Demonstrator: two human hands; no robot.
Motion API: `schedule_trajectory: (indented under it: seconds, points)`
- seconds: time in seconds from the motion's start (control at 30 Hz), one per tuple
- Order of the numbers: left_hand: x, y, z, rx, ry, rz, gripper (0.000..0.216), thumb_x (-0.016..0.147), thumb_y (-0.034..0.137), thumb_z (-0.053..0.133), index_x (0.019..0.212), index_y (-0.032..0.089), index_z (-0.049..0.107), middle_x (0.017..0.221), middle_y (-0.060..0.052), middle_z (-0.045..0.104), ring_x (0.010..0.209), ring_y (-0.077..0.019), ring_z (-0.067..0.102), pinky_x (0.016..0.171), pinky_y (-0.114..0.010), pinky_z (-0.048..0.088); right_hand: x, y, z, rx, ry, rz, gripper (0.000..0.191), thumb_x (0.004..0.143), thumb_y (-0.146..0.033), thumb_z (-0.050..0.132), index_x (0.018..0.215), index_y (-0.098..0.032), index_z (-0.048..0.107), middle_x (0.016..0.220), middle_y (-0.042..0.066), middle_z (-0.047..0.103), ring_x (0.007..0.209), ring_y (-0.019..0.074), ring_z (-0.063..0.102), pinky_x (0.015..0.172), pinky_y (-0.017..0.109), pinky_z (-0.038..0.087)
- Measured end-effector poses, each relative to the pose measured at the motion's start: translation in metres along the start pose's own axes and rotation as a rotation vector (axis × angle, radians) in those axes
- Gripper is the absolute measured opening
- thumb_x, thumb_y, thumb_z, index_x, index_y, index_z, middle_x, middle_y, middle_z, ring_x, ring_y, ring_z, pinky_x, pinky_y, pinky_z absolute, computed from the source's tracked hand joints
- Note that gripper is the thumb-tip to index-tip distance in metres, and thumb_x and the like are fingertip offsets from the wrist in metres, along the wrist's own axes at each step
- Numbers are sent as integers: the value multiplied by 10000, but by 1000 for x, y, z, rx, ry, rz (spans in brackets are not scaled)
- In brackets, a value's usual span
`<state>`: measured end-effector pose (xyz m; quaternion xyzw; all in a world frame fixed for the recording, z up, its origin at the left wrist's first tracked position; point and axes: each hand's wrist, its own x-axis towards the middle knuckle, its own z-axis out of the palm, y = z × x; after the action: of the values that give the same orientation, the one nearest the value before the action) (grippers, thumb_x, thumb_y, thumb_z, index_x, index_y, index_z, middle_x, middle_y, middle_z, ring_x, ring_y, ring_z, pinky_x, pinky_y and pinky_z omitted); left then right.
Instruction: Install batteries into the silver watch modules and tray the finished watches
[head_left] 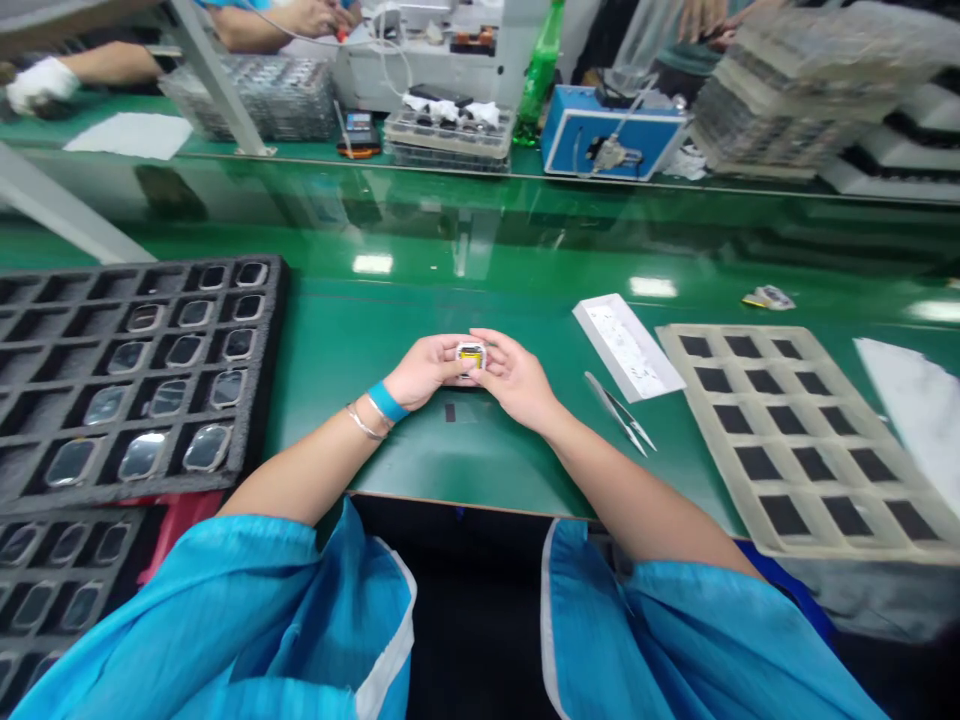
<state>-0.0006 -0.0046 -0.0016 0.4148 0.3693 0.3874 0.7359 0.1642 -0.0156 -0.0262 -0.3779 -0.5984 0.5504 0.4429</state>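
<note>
A small white-framed component with a yellow label (471, 355) is pinched between the fingertips of the left hand (427, 372) and the right hand (517, 380), which are brought close together around it. Steel tweezers (619, 412) are laid just right of the right hand, and a black foam tray (274, 300) of glass-faced parts is placed left of the left hand.

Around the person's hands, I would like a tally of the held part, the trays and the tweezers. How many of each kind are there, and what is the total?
Small white-and-yellow part, held by left hand and right hand: 1
Black foam trays: 2
Beige tray with black square cells: 1
Slim steel tweezers: 1
Total: 5
</note>
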Motion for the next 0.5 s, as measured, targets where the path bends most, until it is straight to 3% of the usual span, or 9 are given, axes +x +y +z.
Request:
schedule_trajectory:
  seconds: [0.17,0.3,0.4,0.5]
  points:
    - [-2,2,6,57,-8,43,406,618,207,874,978,108,716,924,-113,749,813,-185,712,754,-294,578,-6,-4,0,-9,54,16,658,702,-463,800,1259,-238,532,1259,122,670,1124,264,680,970,436,572]
    - [-32,25,0,25,10,67,450,695,155,810,1129,131,695,1033,-122,739,868,-200,709,777,-326,584,-1,-2,-11,-38,83,69,667,688,-476,814,1256,-263,536,1172,104,716,1119,267,683,975,460,569]
    - [-71,54,-25,-83,52,102,465,766,186,758,1219,168,652,1162,-130,705,993,-227,701,886,-360,561,3,0,-18,-54,183,56,590,718,-542,771,1197,-262,569,1169,108,719,1136,270,674,985,487,559]
    - [-97,89,-79,80,290,218,521,755,175,752,1260,191,628,1175,-101,684,1045,-223,676,950,-384,526,7,7,-20,-122,248,69,571,719,-599,741,1143,-243,598,1100,116,740,1057,273,702,947,508,569]
